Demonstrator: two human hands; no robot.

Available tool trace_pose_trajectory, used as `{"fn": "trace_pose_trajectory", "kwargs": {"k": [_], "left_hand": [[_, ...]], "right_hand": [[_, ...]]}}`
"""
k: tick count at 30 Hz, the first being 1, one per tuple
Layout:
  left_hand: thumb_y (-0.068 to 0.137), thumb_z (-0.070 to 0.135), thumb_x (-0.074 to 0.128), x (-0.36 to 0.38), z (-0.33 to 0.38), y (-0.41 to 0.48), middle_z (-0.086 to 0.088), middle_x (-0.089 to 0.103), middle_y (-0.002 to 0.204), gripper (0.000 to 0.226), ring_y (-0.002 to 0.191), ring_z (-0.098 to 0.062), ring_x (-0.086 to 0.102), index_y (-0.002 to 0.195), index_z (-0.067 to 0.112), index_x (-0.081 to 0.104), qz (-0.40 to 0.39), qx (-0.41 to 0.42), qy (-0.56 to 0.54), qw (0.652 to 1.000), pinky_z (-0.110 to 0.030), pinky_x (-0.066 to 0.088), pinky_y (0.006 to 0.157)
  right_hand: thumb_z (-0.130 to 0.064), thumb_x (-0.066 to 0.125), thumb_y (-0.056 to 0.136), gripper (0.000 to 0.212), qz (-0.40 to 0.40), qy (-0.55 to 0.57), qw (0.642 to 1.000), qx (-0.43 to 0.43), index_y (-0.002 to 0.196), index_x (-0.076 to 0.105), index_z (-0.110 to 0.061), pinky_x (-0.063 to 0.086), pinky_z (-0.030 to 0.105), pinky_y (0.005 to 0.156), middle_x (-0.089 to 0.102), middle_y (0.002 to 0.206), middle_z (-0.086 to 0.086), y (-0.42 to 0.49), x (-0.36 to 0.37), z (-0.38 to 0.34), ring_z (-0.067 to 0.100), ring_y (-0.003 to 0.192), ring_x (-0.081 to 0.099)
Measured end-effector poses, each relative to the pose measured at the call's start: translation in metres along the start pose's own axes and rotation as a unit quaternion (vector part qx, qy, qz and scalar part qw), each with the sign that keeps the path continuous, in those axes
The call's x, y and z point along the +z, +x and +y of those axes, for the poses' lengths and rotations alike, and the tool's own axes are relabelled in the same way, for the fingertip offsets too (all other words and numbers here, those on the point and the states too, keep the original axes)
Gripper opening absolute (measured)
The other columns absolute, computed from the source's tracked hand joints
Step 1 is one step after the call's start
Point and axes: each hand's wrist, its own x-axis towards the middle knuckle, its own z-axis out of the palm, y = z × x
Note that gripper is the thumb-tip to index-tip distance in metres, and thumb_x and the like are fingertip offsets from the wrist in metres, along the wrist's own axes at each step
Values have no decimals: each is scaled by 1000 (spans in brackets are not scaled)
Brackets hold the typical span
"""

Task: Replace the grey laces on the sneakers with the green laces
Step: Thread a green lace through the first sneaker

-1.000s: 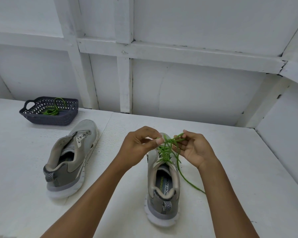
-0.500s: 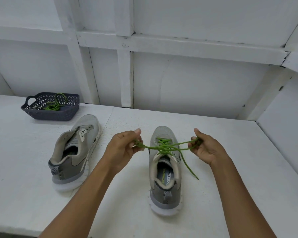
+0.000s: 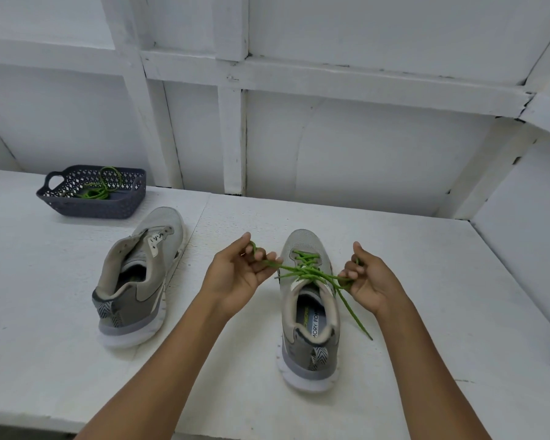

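A grey sneaker (image 3: 310, 331) stands at centre right, toe pointing away, threaded with a green lace (image 3: 307, 269). My left hand (image 3: 237, 276) grips one end of that lace to the left of the shoe. My right hand (image 3: 367, 279) grips the other end to the right, and the lace runs taut between them across the tongue. A loose tail of the lace (image 3: 354, 315) trails down to the table beside the shoe. A second grey sneaker (image 3: 142, 277) without a lace stands on the left.
A dark blue perforated basket (image 3: 77, 209) sits at the back left with another green lace (image 3: 97, 190) inside. The white table (image 3: 426, 312) ends at a white panelled wall behind and a side wall on the right.
My hands have drawn apart from above the shoe to either side, pulling the green lace taut. The view has shifted slightly, and both shoes sit a little higher in it.
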Motion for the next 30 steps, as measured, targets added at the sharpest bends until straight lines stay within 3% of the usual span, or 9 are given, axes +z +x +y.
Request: {"fn": "trace_pose_trajectory", "kwargs": {"k": [3, 5, 12, 19, 22, 24, 25, 28, 30], "left_hand": [[100, 23, 51, 7, -5, 7, 0, 34, 55, 34, 47, -14, 35, 68, 14, 41, 37, -21, -13, 999, -27, 47, 50], [100, 22, 50, 12, -1, 10, 3, 30, 54, 35, 43, -11, 27, 68, 15, 39, 55, -19, 6, 998, -23, 33, 42], [99, 16, 49, 25, 9, 7, 4, 23, 54, 39, 46, -11, 15, 64, 18, 33, 87, 7, 193, 977, -26, 13, 46], [98, 14, 50, 26, 7, 7, 1, 25, 55, 37, 46, -13, 17, 65, 17, 34, 88, 24, 287, 953, -24, 17, 45], [98, 16, 53, 23, 16, 12, -6, 47, 60, 32, 49, -17, 42, 67, 10, 49, 73, 34, 353, 932, -31, 45, 50], [98, 18, 56, 19, 23, 15, -10, 65, 75, 26, 66, -22, 61, 76, 4, 59, 84, 39, 469, 878, -40, 59, 70], [97, 21, 58, 15, 26, 17, -8, 68, 83, 23, 74, -24, 64, 82, 3, 62, 97, 44, 548, 830, -41, 59, 76], [95, 27, 58, 11, 25, 13, -3, 61, 98, 18, 87, -22, 58, 98, 8, 56, 130, 98, 759, 630, -33, 45, 70], [96, 30, 58, 16, 21, 6, 0, 57, 100, 17, 87, -17, 57, 98, 14, 55, 101, 186, 770, 602, -30, 40, 71]], "right_hand": [[-30, 48, 102, 43, -15, 4, 1000, 5, 65, 30, -20, 27, 19, 31, 21, 43, -6, 3, -1, 0, 7, 33, 22], [-31, 46, 104, 44, 0, -6, 1000, -3, 65, 27, -22, 20, 19, 29, 20, 43, -7, 4, -6, -5, 6, 33, 19], [-25, 43, 106, 38, 94, -138, 980, -110, 70, 29, -23, 18, 18, 35, 21, 44, -8, -3, -11, -8, 7, 36, 17], [-24, 48, 104, 39, 82, -210, 965, -136, 70, 30, -20, 19, 19, 38, 26, 50, -5, -5, -9, -2, 8, 39, 20], [-25, 53, 101, 26, 34, -324, 933, -150, 82, 40, -15, 25, 21, 39, 32, 60, 0, -9, -6, -5, 7, 42, 25], [-28, 58, 98, 12, -6, -411, 896, -167, 100, 52, -18, 34, 23, 46, 46, 68, 5, -12, -1, -6, 9, 48, 37], [-30, 60, 97, 12, -24, -457, 871, -180, 106, 56, -23, 40, 24, 53, 55, 77, 6, -13, 1, -6, 11, 57, 46], [-33, 66, 92, 12, -89, -536, 805, -237, 104, 69, -33, 44, 26, 84, 66, 104, -9, -15, 11, -3, 8, 100, 58], [-29, 70, 89, 8, -144, -552, 780, -258, 97, 75, -30, 39, 18, 88, 67, 109, -14, -20, 19, -3, 2, 109, 56]]}}
